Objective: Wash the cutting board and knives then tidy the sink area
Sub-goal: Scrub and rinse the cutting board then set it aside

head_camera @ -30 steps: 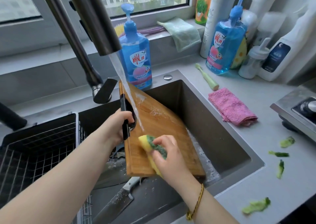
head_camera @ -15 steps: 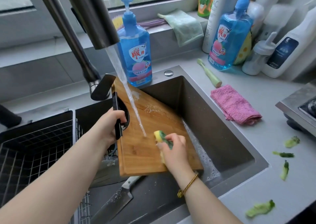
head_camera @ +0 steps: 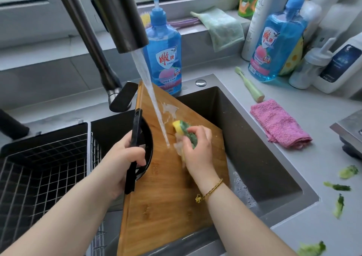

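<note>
Sponge (head_camera: 183,131) higher, nearer 雕牌 bottle (head_camera: 163,48)

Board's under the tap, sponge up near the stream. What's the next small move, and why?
Probably draw the sponge down the cutting board toward its near end. The right hand grips it high beside the water stream, the board's suds show only around there, the nearer wood shows none, and the left hand holds the black handle, steadying the board.
</note>
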`<control>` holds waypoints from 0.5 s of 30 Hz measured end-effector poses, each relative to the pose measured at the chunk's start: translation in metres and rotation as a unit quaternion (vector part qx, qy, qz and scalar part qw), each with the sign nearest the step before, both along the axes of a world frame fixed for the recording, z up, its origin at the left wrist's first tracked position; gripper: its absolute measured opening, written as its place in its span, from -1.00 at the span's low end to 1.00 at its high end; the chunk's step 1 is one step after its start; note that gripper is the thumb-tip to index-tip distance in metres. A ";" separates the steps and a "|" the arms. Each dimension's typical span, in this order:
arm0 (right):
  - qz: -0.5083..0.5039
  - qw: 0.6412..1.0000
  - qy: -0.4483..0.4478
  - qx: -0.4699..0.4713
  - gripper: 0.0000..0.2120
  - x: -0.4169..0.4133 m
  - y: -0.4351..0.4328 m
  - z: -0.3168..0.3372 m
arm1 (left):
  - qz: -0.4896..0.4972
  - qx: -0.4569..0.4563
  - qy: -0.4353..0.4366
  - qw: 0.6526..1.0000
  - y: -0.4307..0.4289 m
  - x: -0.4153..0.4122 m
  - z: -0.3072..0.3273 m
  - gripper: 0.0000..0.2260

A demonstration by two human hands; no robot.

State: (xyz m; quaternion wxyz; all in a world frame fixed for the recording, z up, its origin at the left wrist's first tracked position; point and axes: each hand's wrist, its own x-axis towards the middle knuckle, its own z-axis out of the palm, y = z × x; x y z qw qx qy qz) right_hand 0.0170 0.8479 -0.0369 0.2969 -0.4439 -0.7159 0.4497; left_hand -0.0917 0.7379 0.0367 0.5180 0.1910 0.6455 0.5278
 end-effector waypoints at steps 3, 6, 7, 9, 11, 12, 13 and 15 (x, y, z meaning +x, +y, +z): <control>-0.015 1.000 -0.015 -0.001 -0.82 -0.008 0.015 -0.007 | 0.005 -0.001 -0.004 1.000 -0.013 -0.001 0.004 -0.47; -0.092 0.987 -0.056 -0.118 -0.79 -0.012 0.028 -0.016 | 0.020 -0.015 -0.002 1.000 -0.028 -0.003 0.003 -0.47; -0.096 0.987 -0.052 -0.120 -0.80 -0.016 0.025 -0.016 | 0.021 -0.015 0.000 1.000 -0.032 -0.002 0.004 -0.48; -0.057 0.996 -0.013 -0.061 -0.81 -0.026 0.013 -0.010 | 0.014 -0.008 0.000 1.000 -0.037 0.000 0.011 -0.47; -0.008 1.000 0.019 0.002 -0.82 -0.030 0.001 -0.003 | 0.016 0.011 -0.011 1.000 -0.041 0.002 0.019 -0.46; 0.004 1.000 0.017 0.021 -0.81 -0.029 0.002 -0.002 | 0.023 0.017 -0.018 0.999 -0.044 0.001 0.023 -0.47; 0.005 1.000 0.003 0.026 -0.80 -0.026 0.007 -0.004 | 0.028 0.020 -0.020 0.999 -0.046 0.000 0.026 -0.47; -0.030 0.999 -0.039 -0.022 -0.77 -0.017 0.023 -0.015 | 0.020 0.019 -0.018 0.999 -0.048 -0.003 0.032 -0.43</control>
